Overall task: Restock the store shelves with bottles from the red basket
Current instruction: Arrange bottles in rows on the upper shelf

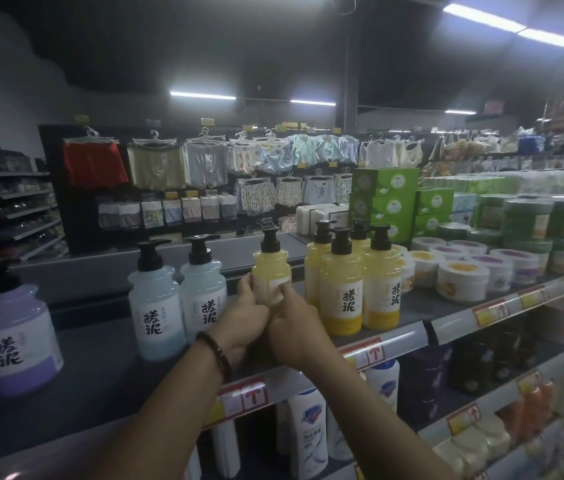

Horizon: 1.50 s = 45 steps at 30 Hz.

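Note:
A yellow pump bottle [271, 268] with a black pump stands upright on the top shelf [100, 358], held by both hands. My left hand [247, 315] grips its left side and my right hand [294, 327] grips its right side, a finger on the label. Right of it stand several matching yellow bottles [343, 289]. Two light blue pump bottles [176, 299] stand to its left. A purple pump bottle [14, 334] is at the far left. The red basket is out of view.
White and green jars [464, 275] and green boxes [384, 199] fill the shelf's right part. Lower shelves hold white bottles [308, 434] and dark ones behind red price tags. Hanging clothes [156, 164] line the far wall across the aisle.

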Each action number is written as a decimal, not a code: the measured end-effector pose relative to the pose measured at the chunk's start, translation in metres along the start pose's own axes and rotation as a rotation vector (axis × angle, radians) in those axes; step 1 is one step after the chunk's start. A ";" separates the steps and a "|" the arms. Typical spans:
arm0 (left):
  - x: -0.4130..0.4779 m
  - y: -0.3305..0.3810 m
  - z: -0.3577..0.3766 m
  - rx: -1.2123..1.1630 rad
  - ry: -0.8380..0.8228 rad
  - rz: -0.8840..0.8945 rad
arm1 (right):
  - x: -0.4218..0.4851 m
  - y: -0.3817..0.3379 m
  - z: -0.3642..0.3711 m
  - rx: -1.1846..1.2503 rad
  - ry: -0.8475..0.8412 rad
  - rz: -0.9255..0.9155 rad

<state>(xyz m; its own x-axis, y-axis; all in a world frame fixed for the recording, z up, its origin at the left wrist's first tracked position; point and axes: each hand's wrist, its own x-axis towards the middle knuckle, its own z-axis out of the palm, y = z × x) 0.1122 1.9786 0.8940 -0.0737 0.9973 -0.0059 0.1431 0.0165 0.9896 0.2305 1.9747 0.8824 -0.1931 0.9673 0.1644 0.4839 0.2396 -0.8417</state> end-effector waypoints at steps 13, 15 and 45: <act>-0.023 -0.004 0.020 0.070 0.078 0.025 | 0.016 -0.007 -0.017 0.104 0.095 0.068; -0.025 -0.003 0.021 0.090 0.071 0.042 | 0.019 -0.006 -0.016 0.114 0.092 0.068; -0.017 -0.011 0.002 0.153 -0.002 0.044 | 0.000 0.022 -0.020 0.190 0.085 -0.013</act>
<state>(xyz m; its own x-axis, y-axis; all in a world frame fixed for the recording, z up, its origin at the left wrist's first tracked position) 0.1134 1.9620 0.8833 -0.0622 0.9974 0.0370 0.2948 -0.0170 0.9554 0.2585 1.9814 0.8742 -0.1221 0.9696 0.2121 0.3109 0.2403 -0.9196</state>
